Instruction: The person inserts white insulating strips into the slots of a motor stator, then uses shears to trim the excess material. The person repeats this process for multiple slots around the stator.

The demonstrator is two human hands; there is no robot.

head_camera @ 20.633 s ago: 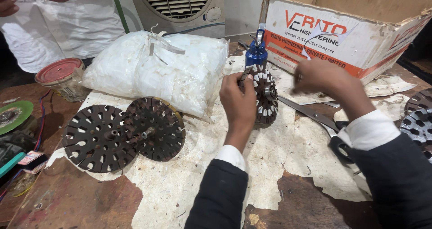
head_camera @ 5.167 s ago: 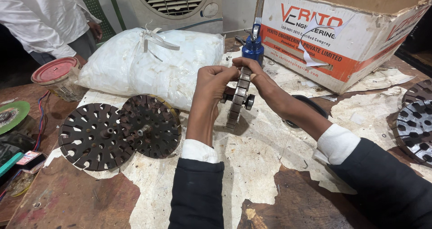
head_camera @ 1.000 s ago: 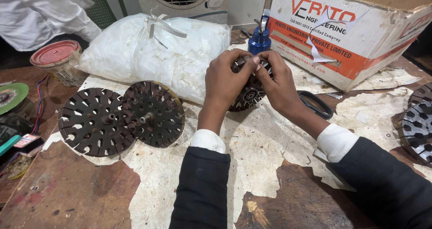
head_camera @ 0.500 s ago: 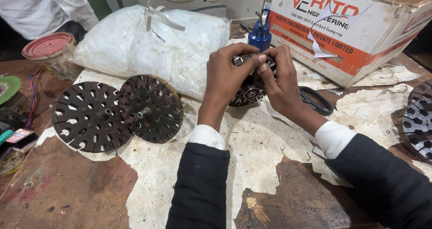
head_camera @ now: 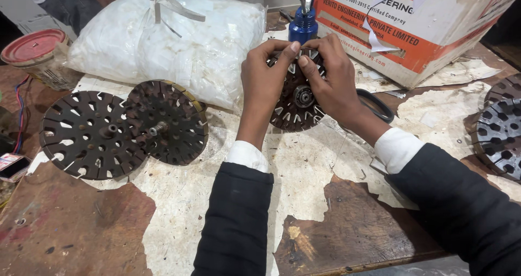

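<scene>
Slotted dark metal disc [head_camera: 296, 99] gripped by left hand [head_camera: 264, 75] and right hand [head_camera: 332, 80]

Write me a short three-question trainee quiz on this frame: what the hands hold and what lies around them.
1. True or false: both the left hand and the right hand grip the same slotted disc.
2. What stands directly behind that disc? A) a blue can B) a red-lidded tin C) scissors
3. How do the two dark discs at the left lie in relation to each other?

Key
1. True; fingertips of both meet at its top edge.
2. A.
3. Flat on the torn paper sheet, one overlapping the other's edge.
</scene>
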